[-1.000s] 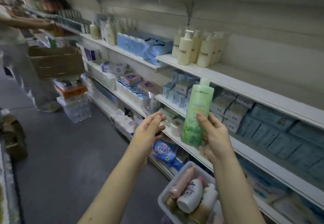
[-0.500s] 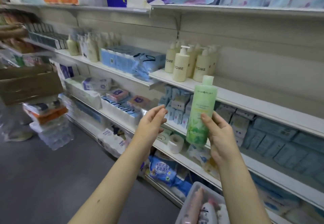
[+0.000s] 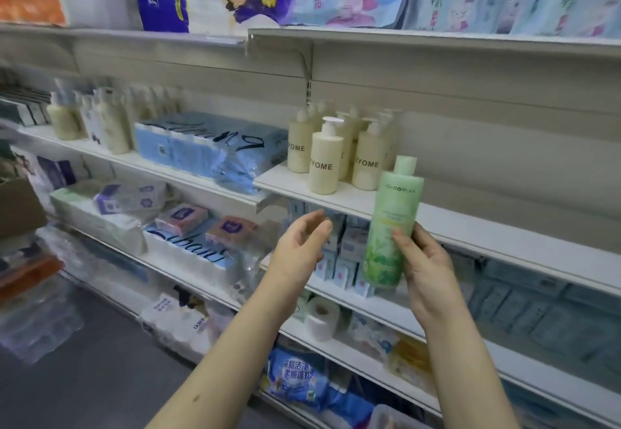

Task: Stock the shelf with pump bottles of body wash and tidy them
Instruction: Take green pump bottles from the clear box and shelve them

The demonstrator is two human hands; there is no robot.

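Green bottle [image 3: 391,223] of body wash, upright in mid-air in a shop aisle: who has it? asks the desk.

The right hand [image 3: 425,267], says the photographer. Fingers and thumb are wrapped round the lower half, label facing out. The left hand [image 3: 300,247] hovers to its left with a gap between them, fingers loose and holding nothing.

And where is the bottle against the shelf [image 3: 477,227]?

In front of it, not on it. Its base hangs below the shelf's front edge. Its cap reaches up just right of the cream pump bottles [image 3: 326,168], which stand grouped at the board's left end. How many stand in the back rows I cannot tell, as they blur together.

So which step is this?

Judging from this, placing: the bottle is picked but not yet set down. The next move calls for a lift that carries the base over the front lip. Then it needs setting down upright on the stretch of board right of the cream group, without knocking the nearest one. The free left hand is well placed to steady it or square the row afterwards.

Anything else in shot?

Beyond the cream bottles, to their left, lie blue tissue packs [image 3: 201,149]. There are small boxes [image 3: 353,243] on the shelf below and a paper roll [image 3: 319,316] lower down.
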